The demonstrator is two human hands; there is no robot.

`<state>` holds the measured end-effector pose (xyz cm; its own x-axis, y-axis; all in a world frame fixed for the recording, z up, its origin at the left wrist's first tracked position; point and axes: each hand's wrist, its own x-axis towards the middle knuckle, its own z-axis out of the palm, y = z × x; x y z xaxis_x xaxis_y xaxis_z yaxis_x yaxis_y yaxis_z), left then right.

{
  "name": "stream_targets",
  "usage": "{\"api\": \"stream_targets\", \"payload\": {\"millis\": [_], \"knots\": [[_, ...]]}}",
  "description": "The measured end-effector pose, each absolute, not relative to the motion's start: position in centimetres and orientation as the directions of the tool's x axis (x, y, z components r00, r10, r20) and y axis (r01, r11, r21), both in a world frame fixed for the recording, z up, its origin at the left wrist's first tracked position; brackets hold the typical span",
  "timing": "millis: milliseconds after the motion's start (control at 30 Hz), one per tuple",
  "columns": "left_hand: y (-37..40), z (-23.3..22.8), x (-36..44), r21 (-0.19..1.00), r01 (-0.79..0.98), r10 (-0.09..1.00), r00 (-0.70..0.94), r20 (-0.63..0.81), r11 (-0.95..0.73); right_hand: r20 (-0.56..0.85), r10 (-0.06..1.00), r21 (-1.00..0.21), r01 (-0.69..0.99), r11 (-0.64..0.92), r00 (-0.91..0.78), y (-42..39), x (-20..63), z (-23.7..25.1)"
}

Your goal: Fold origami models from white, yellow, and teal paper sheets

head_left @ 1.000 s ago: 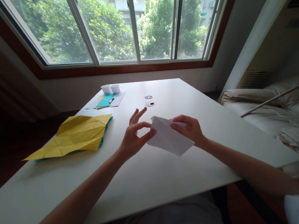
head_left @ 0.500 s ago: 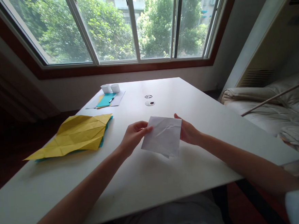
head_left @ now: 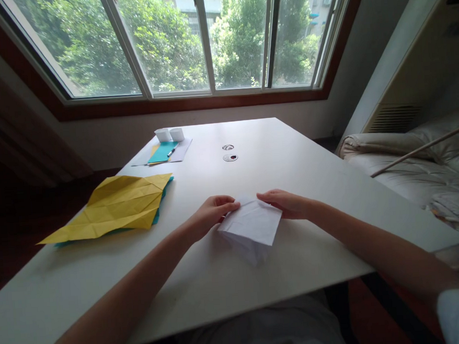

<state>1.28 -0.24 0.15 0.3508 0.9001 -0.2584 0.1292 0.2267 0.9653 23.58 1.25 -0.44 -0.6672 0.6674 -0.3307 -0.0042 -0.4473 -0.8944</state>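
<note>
White paper [head_left: 252, 222]: plain, folded, several layers thick; the top layer is a four-sided panel with a crease across its upper part, and the layers below fan out and narrow to a blunt point on the near side, shaded grey between them.
Paper's place: between the two hands, at or just above the near middle of the white table [head_left: 324, 238]; whether it touches the surface I cannot tell.
Left hand [head_left: 218, 210]: pinched on the paper's upper left corner, thumb on top, fingers bent beneath.
Right hand [head_left: 284, 204]: closed on the paper's upper right edge, thumb along the top, fingers mostly hidden behind.
Count in the hands: one folded white paper, held by two hands.
Count at the left of the table: two large creased sheets, one yellow sheet [head_left: 116, 206] on top, one teal sheet [head_left: 161, 199] showing along its edges.
Count at the far left corner: two white cups [head_left: 176, 135] side by side; one pen [head_left: 172, 151] on one small teal paper [head_left: 159, 153]; a little yellow paper [head_left: 153, 149] peeks out; white sheets [head_left: 185, 149] lie underneath, their number unclear.
Count at the far middle: two round pieces [head_left: 230, 158], dark and white, one behind the other.
</note>
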Motion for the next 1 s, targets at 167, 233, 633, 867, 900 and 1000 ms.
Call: {"api": "stream_targets", "payload": {"millis": [167,233,633,867,900,1000], "knots": [[-0.6,1.0,1.3,0.917,0.153,0.806,0.439,-0.397,0.368,-0.352,0.705,-0.898,0.01,-0.44,-0.616,1.2,23.4,-0.4],[-0.7,1.1,1.3,0.908,0.138,0.787,0.459,-0.412,0.395,-0.344,0.712,-0.903,0.007,-0.43,-0.612,1.1,23.3,-0.3],[-0.4,1.3,0.8,0.903,0.041,0.811,0.423,-0.403,0.428,-0.303,0.688,-0.899,-0.042,-0.436,-0.66,1.3,23.8,-0.2],[-0.3,1.2,1.3,0.909,-0.033,0.849,0.373,-0.373,0.414,-0.297,0.68,-0.914,-0.006,-0.405,-0.67,1.2,23.6,0.1],[-0.3,1.1,1.3,0.913,-0.058,0.857,0.375,-0.354,0.403,-0.298,0.669,-0.916,0.006,-0.402,-0.681,1.2,23.6,0.2],[-0.2,0.6,1.1,0.914,-0.07,0.842,0.423,-0.335,0.399,-0.302,0.633,-0.918,0.04,-0.393,-0.712,1.0,23.6,0.4]]}}
